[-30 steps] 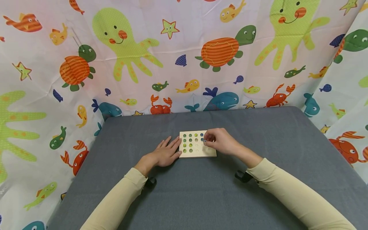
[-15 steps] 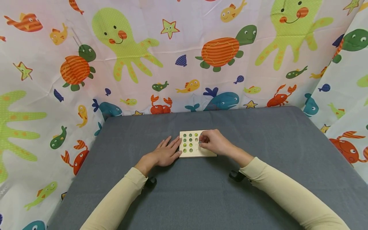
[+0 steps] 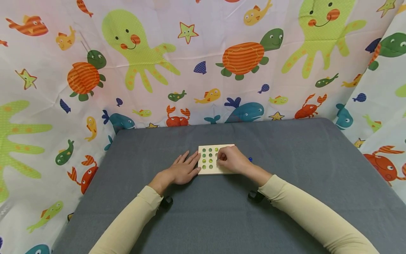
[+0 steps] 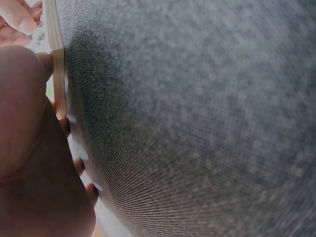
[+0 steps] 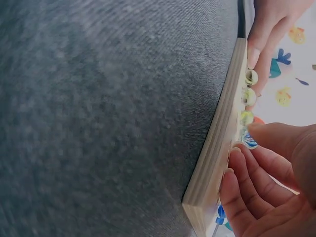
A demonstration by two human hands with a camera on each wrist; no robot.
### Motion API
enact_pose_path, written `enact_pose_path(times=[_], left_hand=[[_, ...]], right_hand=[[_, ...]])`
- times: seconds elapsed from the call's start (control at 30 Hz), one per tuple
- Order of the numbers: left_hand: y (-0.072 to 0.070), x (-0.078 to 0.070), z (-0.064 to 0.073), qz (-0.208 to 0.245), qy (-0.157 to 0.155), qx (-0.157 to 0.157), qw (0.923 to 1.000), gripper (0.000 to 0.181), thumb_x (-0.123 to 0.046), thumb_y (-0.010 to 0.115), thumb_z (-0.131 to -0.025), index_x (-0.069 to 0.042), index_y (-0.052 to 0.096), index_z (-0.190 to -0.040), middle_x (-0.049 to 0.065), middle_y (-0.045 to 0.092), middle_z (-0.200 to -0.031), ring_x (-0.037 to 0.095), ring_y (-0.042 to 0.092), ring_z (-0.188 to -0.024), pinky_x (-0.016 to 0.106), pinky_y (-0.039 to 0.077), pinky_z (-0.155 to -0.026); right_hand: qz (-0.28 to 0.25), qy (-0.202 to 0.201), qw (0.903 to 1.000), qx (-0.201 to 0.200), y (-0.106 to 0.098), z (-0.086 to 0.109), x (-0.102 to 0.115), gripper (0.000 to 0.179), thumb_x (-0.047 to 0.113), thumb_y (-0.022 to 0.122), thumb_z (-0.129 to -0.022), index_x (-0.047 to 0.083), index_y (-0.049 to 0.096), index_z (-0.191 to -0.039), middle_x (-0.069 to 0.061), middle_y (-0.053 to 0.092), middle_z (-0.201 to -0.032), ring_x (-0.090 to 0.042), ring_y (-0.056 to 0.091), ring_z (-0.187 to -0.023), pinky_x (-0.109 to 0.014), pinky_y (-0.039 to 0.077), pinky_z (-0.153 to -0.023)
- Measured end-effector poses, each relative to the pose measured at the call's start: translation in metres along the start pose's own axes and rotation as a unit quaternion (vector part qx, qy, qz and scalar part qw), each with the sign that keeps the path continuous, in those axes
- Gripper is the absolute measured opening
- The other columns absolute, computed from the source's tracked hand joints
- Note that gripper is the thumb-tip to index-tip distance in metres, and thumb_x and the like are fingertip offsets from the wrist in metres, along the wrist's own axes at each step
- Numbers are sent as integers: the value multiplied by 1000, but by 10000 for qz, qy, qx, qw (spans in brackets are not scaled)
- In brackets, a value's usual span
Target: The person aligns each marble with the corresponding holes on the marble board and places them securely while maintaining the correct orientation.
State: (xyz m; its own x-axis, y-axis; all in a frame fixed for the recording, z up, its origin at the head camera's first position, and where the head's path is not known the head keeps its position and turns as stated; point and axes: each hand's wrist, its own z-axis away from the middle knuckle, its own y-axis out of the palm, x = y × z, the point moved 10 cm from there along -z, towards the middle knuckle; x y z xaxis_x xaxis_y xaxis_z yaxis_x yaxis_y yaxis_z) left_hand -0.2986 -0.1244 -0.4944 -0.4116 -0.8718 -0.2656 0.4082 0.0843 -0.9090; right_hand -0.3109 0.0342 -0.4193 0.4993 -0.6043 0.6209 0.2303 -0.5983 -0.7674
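Observation:
A pale wooden board (image 3: 226,171) with rows of round hollows lies on the grey cloth. Green and yellowish glass marbles (image 3: 210,161) sit in its left columns. My left hand (image 3: 184,171) lies flat with fingers spread, its fingertips against the board's left edge. Over the right half, my right hand (image 3: 233,159) pinches a clear marble with blue streaks (image 5: 250,141) between thumb and fingers, close to the board's surface. That hand hides most of the right-hand hollows. A dark blue marble (image 3: 250,159) shows to the right of the board, just beyond my right wrist.
Grey cloth (image 3: 203,218) covers the table around the board. A white curtain (image 3: 190,70) printed with sea animals hangs behind the table and along its sides. Dark straps (image 3: 255,196) sit under both wrists.
My right hand has moved left across the board with the marble pinched in it. The dark blue marble beyond the wrist has come into view. The left hand has stayed still.

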Motion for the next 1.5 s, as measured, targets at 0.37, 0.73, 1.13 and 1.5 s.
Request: enact_pose_path(times=[0.37,0.73,1.13,1.5], left_hand=[[1,-1,2,-74,58,-53,9999,68,-54,28,-110,-23,7,-167,-4,4,-173,31,-4,-158,54,1,-125],[7,4,-2,-71,-12,-15,10000,68,-56,28,-109,-27,4,-166,-8,2,-172,28,-5,-158,53,1,-125],[6,4,-5,-89,22,-68,9999,69,-57,28,-109,-27,4,-166,-8,2,-172,28,-6,-158,53,-1,-125],[7,5,-6,-67,32,-115,9999,68,-56,28,-110,-27,3,-166,-8,1,-172,29,-6,-158,53,-1,-125]], right_hand=[[97,93,9999,-80,5,0,-1,3,3,77,-86,2,74,-88,-2,68,-79,-12,59,-70,-30,51,-67],[248,232,9993,-132,7,1,-3,4,2,73,-87,2,75,-91,-3,70,-82,-13,60,-71,-32,53,-70],[260,199,9994,-98,2,2,0,11,3,73,-89,-1,76,-98,-9,74,-91,-17,67,-79,-37,57,-76],[120,-212,9997,40,-33,33,9,17,10,73,-94,-1,74,-107,-2,69,-86,-12,60,-74,-31,51,-66]])
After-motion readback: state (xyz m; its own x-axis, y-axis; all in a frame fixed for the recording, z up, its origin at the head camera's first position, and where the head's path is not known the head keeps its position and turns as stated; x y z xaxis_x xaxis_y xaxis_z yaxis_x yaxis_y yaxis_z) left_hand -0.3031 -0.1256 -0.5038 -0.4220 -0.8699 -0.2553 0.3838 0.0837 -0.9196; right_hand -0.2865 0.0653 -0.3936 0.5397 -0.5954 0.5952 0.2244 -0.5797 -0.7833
